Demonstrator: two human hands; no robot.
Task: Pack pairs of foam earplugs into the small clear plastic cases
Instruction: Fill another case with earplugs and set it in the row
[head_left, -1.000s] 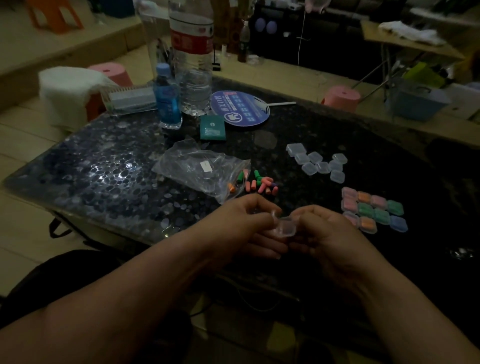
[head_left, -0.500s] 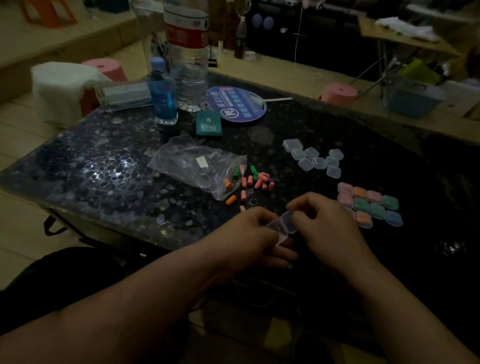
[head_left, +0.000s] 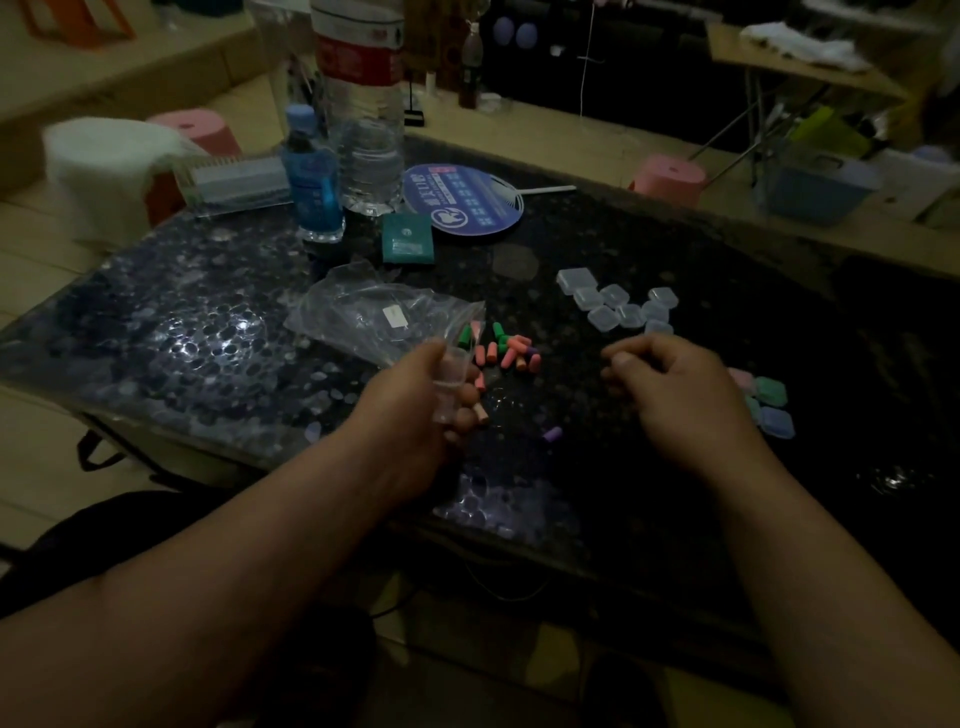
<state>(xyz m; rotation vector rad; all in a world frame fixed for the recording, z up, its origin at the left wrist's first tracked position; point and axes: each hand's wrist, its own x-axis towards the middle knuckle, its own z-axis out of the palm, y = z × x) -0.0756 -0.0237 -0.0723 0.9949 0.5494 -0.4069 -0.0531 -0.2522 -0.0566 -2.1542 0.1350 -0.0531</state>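
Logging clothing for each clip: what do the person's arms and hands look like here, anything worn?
Both forearms are bare, no sleeves in view. The left hand and right hand have no gloves; no watch, ring or bracelet shows, though the dim light could hide something small.

Dark speckled table (head_left: 156, 338), pretty cluttered: crinkly clear bag (head_left: 374, 312) with loose earplugs (head_left: 511, 351) spilled just beside it, empty clear cases (head_left: 618, 306) further right, filled cases (head_left: 769, 400) nearer, plus two bottles (head_left: 363, 130), a blue fan (head_left: 462, 200) and a teal packet (head_left: 408, 239) at the back.
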